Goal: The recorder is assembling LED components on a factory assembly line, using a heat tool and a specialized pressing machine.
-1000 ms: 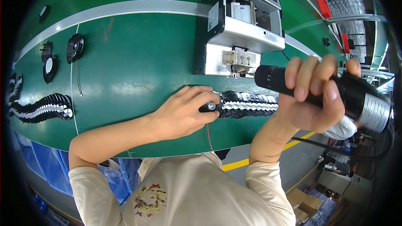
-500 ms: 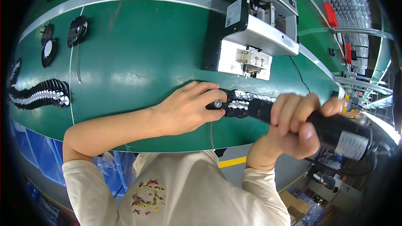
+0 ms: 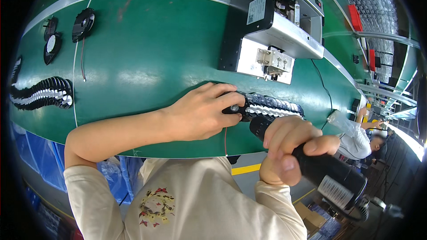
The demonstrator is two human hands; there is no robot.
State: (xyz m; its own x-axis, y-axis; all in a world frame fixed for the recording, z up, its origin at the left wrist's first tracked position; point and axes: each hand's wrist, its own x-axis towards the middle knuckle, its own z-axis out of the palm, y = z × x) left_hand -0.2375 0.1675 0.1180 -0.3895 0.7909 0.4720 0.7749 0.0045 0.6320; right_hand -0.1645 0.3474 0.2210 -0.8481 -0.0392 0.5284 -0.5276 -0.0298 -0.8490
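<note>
My left hand (image 3: pixel 202 111) rests on the green bench with thumb and fingers closed round a small black part (image 3: pixel 235 108) that has a shiny round spot. From under that hand a thin red wire (image 3: pixel 225 140) runs to the bench's near edge. A row of overlapping black and silver-white parts (image 3: pixel 278 106) extends right from the held part. Wrapped around a black electric screwdriver (image 3: pixel 331 173) is my right hand (image 3: pixel 296 149). The screwdriver slants, its front end beside the row's near side and its labelled rear end toward the lower right. Its bit cannot be made out.
A black and silver machine (image 3: pixel 271 31) stands behind the row, its cable (image 3: pixel 327 91) trailing right. At the left lie another row of black parts (image 3: pixel 42 93) and several loose black pieces (image 3: pixel 83 24). Another person (image 3: pixel 358 142) is at the far right beside a clear plastic bag (image 3: pixel 340 120).
My right hand has drawn the screwdriver left and toward me, uncovering more of the row. The left hand keeps its hold. The view has shifted slightly, and another person now shows at right.
</note>
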